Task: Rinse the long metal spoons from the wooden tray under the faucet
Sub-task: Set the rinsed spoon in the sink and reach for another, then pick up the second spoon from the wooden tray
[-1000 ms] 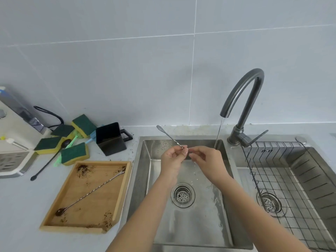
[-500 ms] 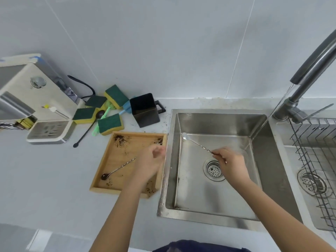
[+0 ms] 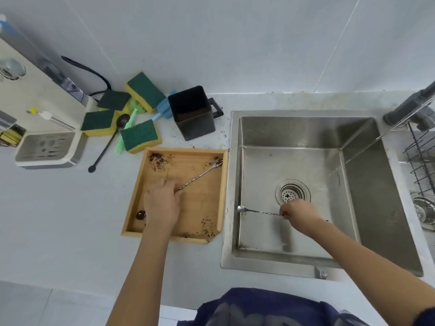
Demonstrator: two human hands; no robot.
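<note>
Wooden tray (image 3: 219, 196): lies on the pale worktop (image 3: 58, 220) just left of the sink (image 3: 353, 208), its floor spotted with dark crumbs. Dirty spoon (image 3: 202, 172): long twisted metal handle, lying slantwise in the tray, its dark soiled bowl toward the tray's near left corner and its far end toward the corner nearest the sink. Left hand (image 3: 162, 203): inside the tray, knuckles up, fingers bent down onto the middle of that handle; whether they pinch it or only touch it cannot be told. Clean spoon (image 3: 259, 211): above the sink basin, left of the drain (image 3: 292, 193), level, bowl pointing toward the tray. Right hand (image 3: 299, 214): over the sink, just in front of the drain, fingers curled and pinching the end of the clean spoon's handle. Faucet (image 3: 409, 107): dark, at the far right corner of the sink, only its base in view. Black square container (image 3: 191, 112): upright behind the tray. Green and yellow sponges (image 3: 140, 135): clustered left of the container. Black long-handled spoon (image 3: 107, 144): among the sponges. Wire rack (image 3: 421, 161): right of the sink.
</note>
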